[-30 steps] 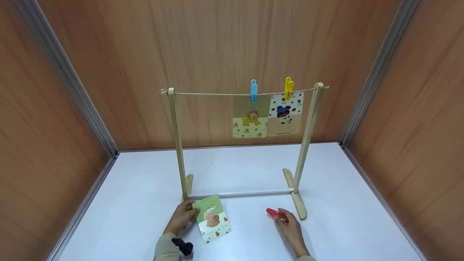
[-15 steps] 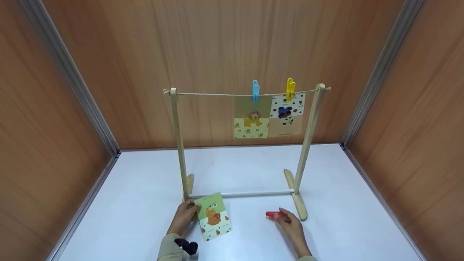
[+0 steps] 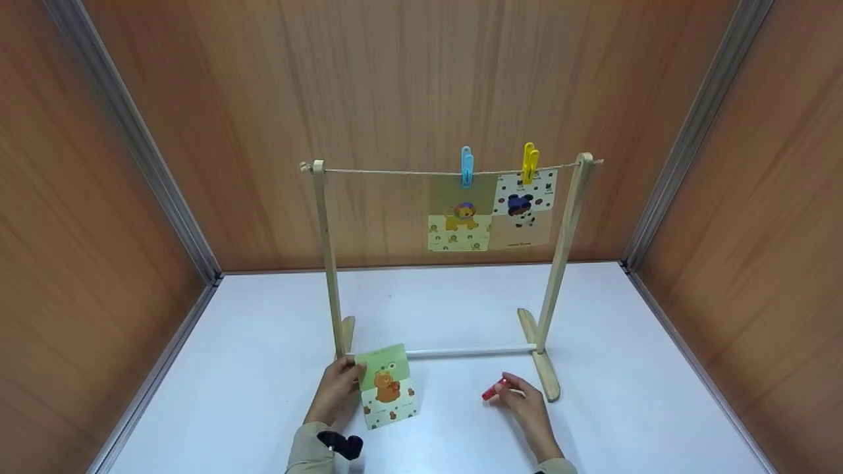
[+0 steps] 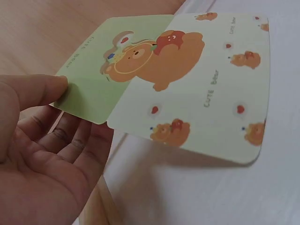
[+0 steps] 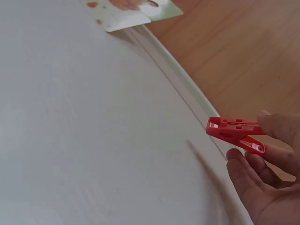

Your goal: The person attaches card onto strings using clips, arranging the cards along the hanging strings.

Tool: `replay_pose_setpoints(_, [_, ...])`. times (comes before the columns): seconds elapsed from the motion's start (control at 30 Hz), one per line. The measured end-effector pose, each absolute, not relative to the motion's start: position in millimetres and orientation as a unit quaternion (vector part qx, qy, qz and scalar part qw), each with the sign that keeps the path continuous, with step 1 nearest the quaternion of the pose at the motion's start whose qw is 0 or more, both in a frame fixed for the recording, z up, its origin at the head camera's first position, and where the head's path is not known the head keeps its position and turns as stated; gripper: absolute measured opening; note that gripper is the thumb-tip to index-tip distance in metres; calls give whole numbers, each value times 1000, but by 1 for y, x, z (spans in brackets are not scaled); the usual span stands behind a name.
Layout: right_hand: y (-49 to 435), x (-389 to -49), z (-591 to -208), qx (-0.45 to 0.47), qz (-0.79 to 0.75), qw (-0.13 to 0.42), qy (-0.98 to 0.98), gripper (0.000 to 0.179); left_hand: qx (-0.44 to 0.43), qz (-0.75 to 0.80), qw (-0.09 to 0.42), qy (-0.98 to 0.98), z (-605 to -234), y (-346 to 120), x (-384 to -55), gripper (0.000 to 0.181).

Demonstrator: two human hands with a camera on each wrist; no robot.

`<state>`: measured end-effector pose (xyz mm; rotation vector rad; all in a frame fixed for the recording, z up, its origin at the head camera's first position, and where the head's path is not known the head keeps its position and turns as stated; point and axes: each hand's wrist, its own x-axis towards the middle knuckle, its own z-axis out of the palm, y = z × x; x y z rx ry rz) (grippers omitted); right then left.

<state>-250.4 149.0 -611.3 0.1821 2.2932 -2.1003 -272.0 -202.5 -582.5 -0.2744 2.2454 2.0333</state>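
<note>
My left hand pinches a green and white card with a bear picture by its upper left corner, thumb on the printed face. The card is tilted, raised off the table in the left wrist view. On the right, my right hand holds a red clothespin between thumb and fingers; its jaws point left, away from the palm. Behind both hands stands a wooden rack with a string. A lion card hangs there under a blue clothespin, beside a dotted card under a yellow clothespin.
The rack's left post and right post rise from wooden feet, joined low down by a white bar. Wood-grain panels enclose the white table at the back and sides.
The bear card has risen slightly, with my left hand moving a little upward. In my right hand the red clothespin has turned, its tip now pointing down to the left.
</note>
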Motion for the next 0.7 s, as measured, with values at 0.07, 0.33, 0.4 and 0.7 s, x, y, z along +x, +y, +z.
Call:
replay_pose_setpoints(0.07, [148,-251,-609,53,-678,10,733,56,-92,670,43,735,-581,-202,-277,27])
replay_pose_setpoints(0.33, [143,-256,-598,49,-657,-2,752,55,-105,679,20,727,-554,-197,-284,23])
replay_pose_setpoints(0.4, [141,-257,-594,47,-654,-4,755,56,-101,681,11,725,-548,-197,-285,23])
replay_pose_setpoints(0.7, [130,-264,-569,30,-640,-12,767,58,-95,700,-35,707,-521,-196,-292,25])
